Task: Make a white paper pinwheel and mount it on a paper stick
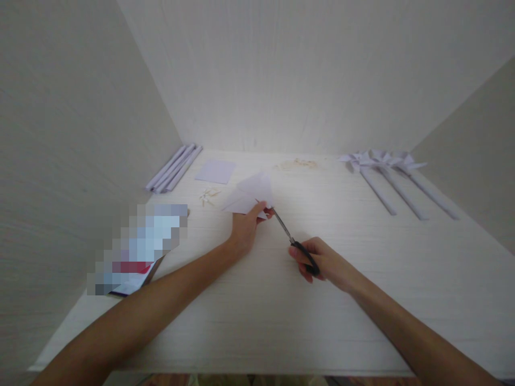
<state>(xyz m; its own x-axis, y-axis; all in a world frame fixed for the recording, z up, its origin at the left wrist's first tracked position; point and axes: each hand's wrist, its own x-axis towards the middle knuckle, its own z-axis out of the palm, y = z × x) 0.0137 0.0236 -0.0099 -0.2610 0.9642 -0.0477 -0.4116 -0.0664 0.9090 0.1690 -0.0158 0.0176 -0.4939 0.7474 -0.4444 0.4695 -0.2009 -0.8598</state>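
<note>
- While my left hand (245,228) pinched the folded paper (251,195) at its near corner, the sheet stood a little above the table (257,321), near the middle of it.
- My right hand (322,262) was closed around the black handles of the scissors (292,238); the blades pointed up to the paper and met it just beside my left fingers.
- I could not tell how far the blades were open, because they looked like one thin line.
- The paper seemed to me very light and soft, easy to bend or tear, so I judged it best to hold it close to the cutting line, with the fingers flat and away from the blades.
- The scissors seemed stiff and light; the finger loops were the right place for the grip.
- At the far left lay paper rolls (173,169) and a flat square sheet (215,171); at the far right lay paper pinwheels (382,166).
- Some small scraps (209,195) were too small to name.
- A blurred patch (140,246) hid what lay at the left.
</note>
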